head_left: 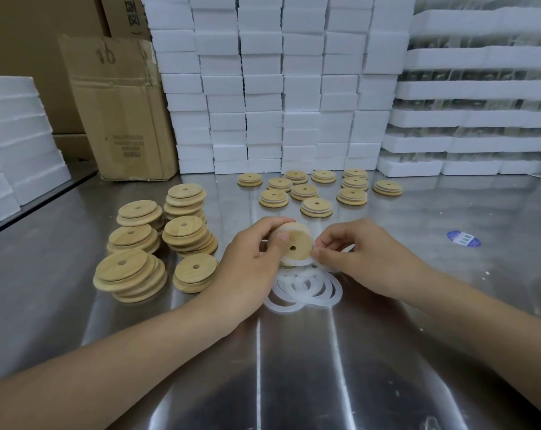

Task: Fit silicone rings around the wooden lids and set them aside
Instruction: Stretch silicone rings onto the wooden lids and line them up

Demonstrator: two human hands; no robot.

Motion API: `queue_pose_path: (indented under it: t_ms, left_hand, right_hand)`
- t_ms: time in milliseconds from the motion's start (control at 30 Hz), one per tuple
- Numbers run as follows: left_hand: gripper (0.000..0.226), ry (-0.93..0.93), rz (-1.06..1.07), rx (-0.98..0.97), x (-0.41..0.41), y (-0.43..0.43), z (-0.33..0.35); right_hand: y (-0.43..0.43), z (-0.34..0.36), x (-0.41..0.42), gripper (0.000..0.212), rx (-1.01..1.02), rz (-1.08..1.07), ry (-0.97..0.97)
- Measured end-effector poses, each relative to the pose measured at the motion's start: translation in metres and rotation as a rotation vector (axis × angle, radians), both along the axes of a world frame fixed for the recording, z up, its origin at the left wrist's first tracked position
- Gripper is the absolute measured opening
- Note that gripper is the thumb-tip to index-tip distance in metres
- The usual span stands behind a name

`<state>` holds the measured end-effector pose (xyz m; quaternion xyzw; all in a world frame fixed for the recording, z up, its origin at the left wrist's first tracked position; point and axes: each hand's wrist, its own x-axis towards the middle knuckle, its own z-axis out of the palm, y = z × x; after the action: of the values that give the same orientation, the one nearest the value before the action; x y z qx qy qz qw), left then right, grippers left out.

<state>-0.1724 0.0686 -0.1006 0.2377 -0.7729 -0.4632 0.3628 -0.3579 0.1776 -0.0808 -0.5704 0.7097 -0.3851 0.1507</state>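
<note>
Storeroom, steel counter (294, 367), white foam blocks (278, 88) stacked behind. Upper left: carton (117, 107) marked "10"; smaller print unreadable. Centre: left hand (250, 259) fingers clamp wooden lid (295, 243), tilted on edge; right hand (356, 252) fingers pinch silicone ring (297, 262) at rim. Advice: seat ring in groove, work round evenly. Right: blue sticker (463, 238), illegible.

Reflective stainless steel table (418, 352), wall of stacked white foam boxes (281, 88) behind it, worn cardboard box (120, 110) at left, foam trays (480, 119) at right, blue sticker (463, 238) on tabletop
</note>
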Motion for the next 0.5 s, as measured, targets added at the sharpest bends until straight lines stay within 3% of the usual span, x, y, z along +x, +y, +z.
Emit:
queue_pose_path:
  t_ms: [200, 500]
  left_hand:
    - [0.020, 0.006, 0.002, -0.064, 0.003, 0.001, 0.001]
    - [0.038, 0.049, -0.017, -0.037, 0.005, 0.004, 0.002]
  right_hand:
    - [0.000, 0.000, 0.004, 0.012, 0.003, 0.006, -0.008]
    - [0.003, 0.005, 0.016, 0.010, -0.176, -0.015, -0.062]
